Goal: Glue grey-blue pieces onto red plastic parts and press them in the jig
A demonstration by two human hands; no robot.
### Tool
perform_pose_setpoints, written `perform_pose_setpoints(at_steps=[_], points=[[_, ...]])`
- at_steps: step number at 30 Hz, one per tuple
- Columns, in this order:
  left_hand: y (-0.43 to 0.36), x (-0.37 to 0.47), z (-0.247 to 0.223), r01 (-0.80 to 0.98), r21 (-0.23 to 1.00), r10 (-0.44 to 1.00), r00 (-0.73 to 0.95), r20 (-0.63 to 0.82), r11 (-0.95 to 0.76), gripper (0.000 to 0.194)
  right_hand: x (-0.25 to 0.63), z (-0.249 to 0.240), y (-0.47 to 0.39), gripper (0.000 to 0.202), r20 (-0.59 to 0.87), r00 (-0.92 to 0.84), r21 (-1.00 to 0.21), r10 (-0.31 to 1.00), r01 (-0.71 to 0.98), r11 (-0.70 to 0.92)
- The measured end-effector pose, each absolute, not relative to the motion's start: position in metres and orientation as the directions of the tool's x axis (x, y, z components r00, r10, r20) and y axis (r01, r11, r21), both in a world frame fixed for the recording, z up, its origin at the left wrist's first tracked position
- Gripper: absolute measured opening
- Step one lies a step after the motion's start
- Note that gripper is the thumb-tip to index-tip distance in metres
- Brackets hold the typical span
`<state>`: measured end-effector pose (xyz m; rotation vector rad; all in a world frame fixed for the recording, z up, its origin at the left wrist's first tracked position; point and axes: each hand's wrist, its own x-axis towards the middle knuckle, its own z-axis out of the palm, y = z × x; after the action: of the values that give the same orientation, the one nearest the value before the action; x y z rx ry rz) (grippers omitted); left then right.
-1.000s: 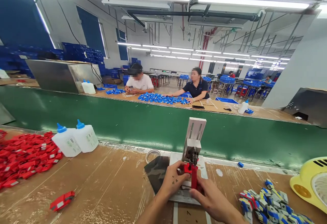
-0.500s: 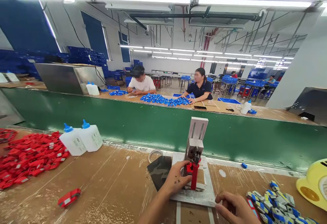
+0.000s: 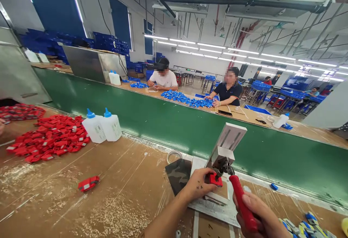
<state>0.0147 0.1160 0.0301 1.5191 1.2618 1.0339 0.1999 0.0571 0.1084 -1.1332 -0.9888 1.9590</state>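
Observation:
My left hand [image 3: 200,184] grips a red plastic piece [image 3: 215,180] between thumb and fingers, under the plunger of a metal clamp press [image 3: 224,154]. The press stands on a pale metal base plate [image 3: 231,212]. Wrapped round the press's red lever handle [image 3: 241,200] is my right hand [image 3: 259,212]; the handle slants down towards me. A dark camouflage-patterned sheet [image 3: 178,174] lies left of the press, with a roll of tape [image 3: 174,156] behind it.
A heap of red pieces [image 3: 54,136] and two white bottles [image 3: 102,127] are at the left; one red piece [image 3: 88,183] lies apart. Blue-and-grey pieces [image 3: 304,227] lie at the lower right. Beyond the green barrier [image 3: 163,116], two people sit at a bench with blue parts [image 3: 187,98].
My right hand has moved from beside the base plate onto the red handle, which has swung from hanging upright to slanting right and towards me. The view has turned and tilted.

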Motion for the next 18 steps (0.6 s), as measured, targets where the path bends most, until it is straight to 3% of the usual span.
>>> perform_pose_setpoints(at_steps=[11,18], points=[[0.118,0.016,0.021,0.204,0.977,0.991,0.133,0.030,-0.057,0.036,0.204,0.141,0.064,0.044,-0.403,-0.603,-0.700,0.688,-0.281,-0.656],[0.121,0.018,0.017,0.189,0.979,0.990,0.136,0.047,-0.073,0.033,0.202,0.140,0.056,0.048,-0.426,-0.512,-0.785,0.746,-0.202,-0.586]])
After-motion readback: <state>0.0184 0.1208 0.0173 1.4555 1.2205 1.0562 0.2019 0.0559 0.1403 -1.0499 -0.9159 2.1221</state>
